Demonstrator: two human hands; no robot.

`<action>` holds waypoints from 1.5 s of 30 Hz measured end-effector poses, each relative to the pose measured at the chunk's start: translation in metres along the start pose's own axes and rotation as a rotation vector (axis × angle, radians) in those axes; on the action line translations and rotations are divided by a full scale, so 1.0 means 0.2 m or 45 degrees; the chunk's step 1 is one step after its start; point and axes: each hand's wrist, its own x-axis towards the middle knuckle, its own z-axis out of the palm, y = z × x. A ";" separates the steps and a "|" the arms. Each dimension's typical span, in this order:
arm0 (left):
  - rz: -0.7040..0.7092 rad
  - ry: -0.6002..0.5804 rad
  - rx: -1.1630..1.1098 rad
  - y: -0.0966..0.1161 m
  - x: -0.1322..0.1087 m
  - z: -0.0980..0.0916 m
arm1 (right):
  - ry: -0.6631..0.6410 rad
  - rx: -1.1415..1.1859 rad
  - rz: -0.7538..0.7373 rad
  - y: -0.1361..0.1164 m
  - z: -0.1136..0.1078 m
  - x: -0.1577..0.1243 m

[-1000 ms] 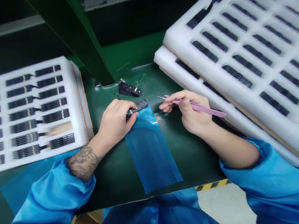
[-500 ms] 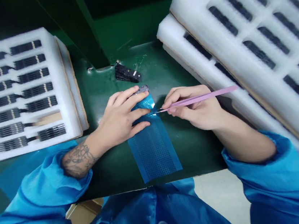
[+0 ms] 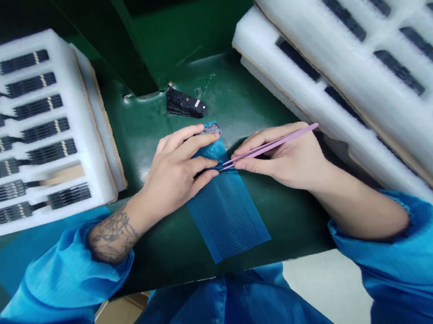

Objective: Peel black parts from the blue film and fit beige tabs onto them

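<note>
A blue perforated film strip (image 3: 228,213) lies on the green bench in front of me. My left hand (image 3: 176,169) rests on its upper end with fingers stretched out, pressing a small black part (image 3: 211,129) under the fingertips. My right hand (image 3: 285,161) pinches pink tweezers (image 3: 273,145), whose tips touch the film just beside my left fingers.
A white foam tray (image 3: 88,120) with rows of black flex parts sits at the left. Stacked white foam trays (image 3: 331,69) with black parts lean at the right. A small pile of black parts (image 3: 184,104) lies near a green post (image 3: 126,41). The bench edge (image 3: 291,255) is close to my body.
My left hand went from gripping the black part to laying it flat on the film's top. My right hand swung the tweezers round and brought their tips down to the film.
</note>
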 end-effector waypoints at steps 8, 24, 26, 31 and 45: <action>0.039 0.036 0.011 -0.01 0.00 0.01 | 0.050 -0.023 -0.009 0.01 0.02 0.00; 0.097 0.089 0.014 -0.02 0.00 0.01 | 0.028 -0.037 -0.018 0.00 0.02 0.00; 0.107 0.109 0.008 -0.02 0.00 0.01 | 0.029 -0.040 0.005 -0.01 0.02 0.00; 0.128 0.137 0.000 -0.02 0.00 0.01 | 0.031 -0.048 0.000 -0.02 0.02 0.01; 0.120 0.124 -0.002 -0.02 0.00 0.00 | 0.014 0.000 -0.003 -0.01 0.03 0.01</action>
